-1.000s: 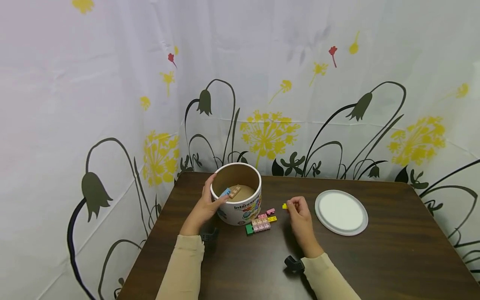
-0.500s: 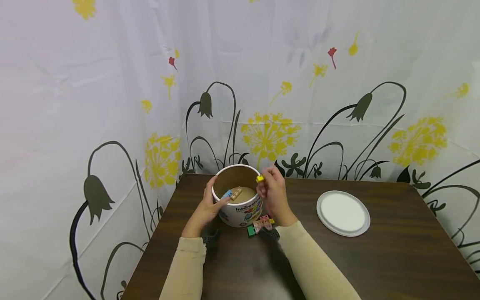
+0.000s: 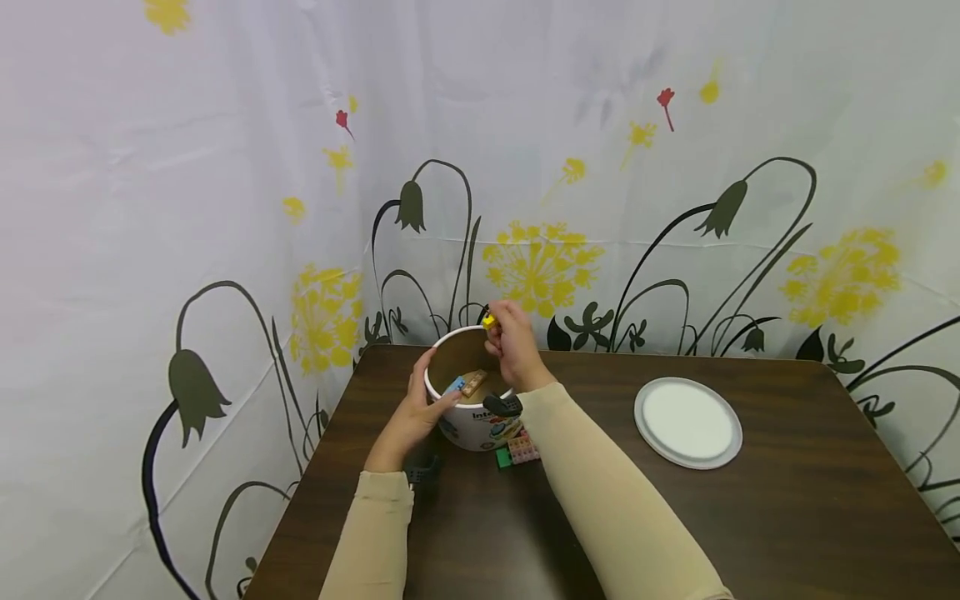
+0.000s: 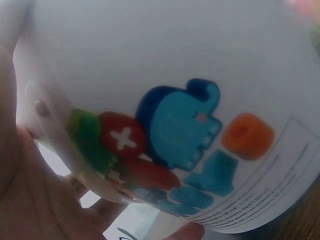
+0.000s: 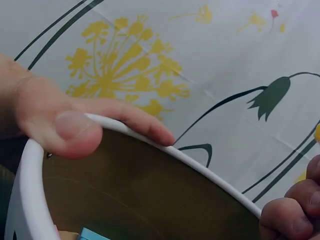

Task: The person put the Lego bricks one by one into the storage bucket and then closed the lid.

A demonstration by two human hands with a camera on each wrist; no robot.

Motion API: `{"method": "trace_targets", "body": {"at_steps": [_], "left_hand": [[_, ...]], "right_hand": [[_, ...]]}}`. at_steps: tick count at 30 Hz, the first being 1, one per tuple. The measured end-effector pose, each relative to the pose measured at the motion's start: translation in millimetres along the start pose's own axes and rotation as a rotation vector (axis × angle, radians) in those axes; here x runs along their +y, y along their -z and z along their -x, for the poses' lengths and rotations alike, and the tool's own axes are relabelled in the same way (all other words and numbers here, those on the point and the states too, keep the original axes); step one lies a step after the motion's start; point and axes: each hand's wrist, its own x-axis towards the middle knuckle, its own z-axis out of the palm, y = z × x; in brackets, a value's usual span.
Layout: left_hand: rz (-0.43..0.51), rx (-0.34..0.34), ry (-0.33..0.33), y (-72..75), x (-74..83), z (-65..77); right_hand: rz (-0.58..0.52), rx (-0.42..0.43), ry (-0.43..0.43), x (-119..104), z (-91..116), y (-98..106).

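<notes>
"Reading the bucket point(image 3: 461, 431), what lettering appears?"

"'Inte' is legible, the rest hidden; a panel of small print point(image 4: 267, 180) is too blurred to read."

"What is held?"

"The left hand point(image 3: 408, 419) grips the rim point(image 5: 200, 167), thumb bent over it; the right hand point(image 3: 517, 346) pinches a yellow brick point(image 3: 490, 321) near the far rim."

"And the bucket's position?"

"Near the desk's point(image 3: 750, 525) back edge, toward the left corner, with a blue brick point(image 3: 455, 385) and a tan brick point(image 3: 474, 383) inside."

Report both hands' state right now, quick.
Left hand: closed, holding the white tub.
Right hand: closed, pinching a small yellow brick.
</notes>
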Motion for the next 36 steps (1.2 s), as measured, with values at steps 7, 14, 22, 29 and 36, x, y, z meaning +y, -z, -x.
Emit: {"method": "trace_targets", "body": {"at_steps": [7,14,22,29,36], "left_hand": [[0.005,-0.005,0.010,0.0,1.3,-0.2],[0.009,-0.002,0.024,-0.1,2.4,0.8],[0.007,0.000,0.022,0.7,4.8,-1.0],[0.025,-0.008,0.015,1.5,6.5,-0.6],[0.008,0.003,0.031,1.0,4.6,-0.1]], "right_hand": [[0.078,-0.011,0.009,0.2,1.3,-0.4],[0.084,-0.003,-0.008,0.5,0.8,-0.2],[0.069,0.013,0.022,-2.5,0.7,-1.1],[0.048,0.014,0.037,-4.6,2.3,-2.4],[0.037,0.012,0.026,-4.4,3.1,-2.8]]}}
